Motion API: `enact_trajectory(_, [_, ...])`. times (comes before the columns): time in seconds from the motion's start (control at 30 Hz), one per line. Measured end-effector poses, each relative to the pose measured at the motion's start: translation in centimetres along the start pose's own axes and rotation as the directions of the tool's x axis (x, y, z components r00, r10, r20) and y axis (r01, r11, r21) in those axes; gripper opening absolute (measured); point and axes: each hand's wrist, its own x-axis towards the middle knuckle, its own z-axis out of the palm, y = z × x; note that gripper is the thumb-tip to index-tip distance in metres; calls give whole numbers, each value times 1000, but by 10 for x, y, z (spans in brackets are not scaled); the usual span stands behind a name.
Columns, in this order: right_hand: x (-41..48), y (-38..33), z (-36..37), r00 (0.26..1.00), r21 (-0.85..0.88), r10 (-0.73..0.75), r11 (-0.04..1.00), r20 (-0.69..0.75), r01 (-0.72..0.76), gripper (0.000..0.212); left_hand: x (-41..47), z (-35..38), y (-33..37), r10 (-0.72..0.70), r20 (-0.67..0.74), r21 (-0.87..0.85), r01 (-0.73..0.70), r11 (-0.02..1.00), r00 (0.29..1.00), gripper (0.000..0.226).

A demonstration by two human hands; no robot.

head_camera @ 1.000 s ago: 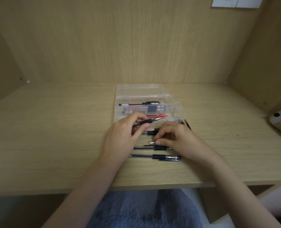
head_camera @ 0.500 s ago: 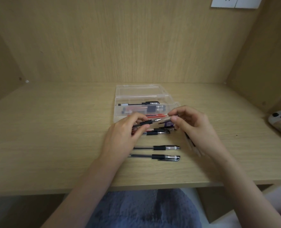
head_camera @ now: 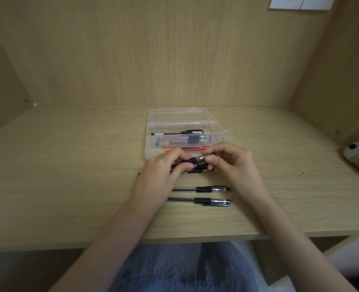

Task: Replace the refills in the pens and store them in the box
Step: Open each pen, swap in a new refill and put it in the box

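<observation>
Left hand [head_camera: 161, 173]: pinches the pen [head_camera: 192, 160] by its black grip.
Right hand [head_camera: 233, 163]: pinches that pen's clear end (held above the desk [head_camera: 69, 175]).
Box [head_camera: 174, 123]: open, just behind both hands.

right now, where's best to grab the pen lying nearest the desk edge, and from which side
Pinch the nearest pen at its black grip sleeve, near mid-length, coming down from above with thumb on the near side. It lies flat, left to right, cap to the right, apart from the second pen behind it, so both sides are free.
</observation>
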Motion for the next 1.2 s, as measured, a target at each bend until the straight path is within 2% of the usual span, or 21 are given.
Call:
enact_trajectory(0.3, [-4,7,-1,1000,60,10,998,28,-12,17,1,0,-1,43,23,0,-43,999,999,11])
enact_trajectory(0.47, [-5,7,1,1000,85,1,996,-18,1,13,3,-3,4,6,54,6,-6,1000,999,12])
enact_trajectory(0.6, [-8,9,3,996,-36,-25,999,-91,22,22,18,-11,11,-44,12,49,43,998,999,18])
enact_trajectory(0.7, [-8,11,-1,983,-97,-47,995,-178,30,18,41,-22,11,-92,15,85,91,992,996,18])
enact_trajectory(0.9, [-9,12,5,999,-354,-39,935,-18,30,25,99,-9,-14,-135,87,133,123,983,987,12])
enact_trajectory(1.2, [-10,10,4,1000,-340,-23,940,13,26,26,131,30,-39,-176,217,185,136,973,960,12])
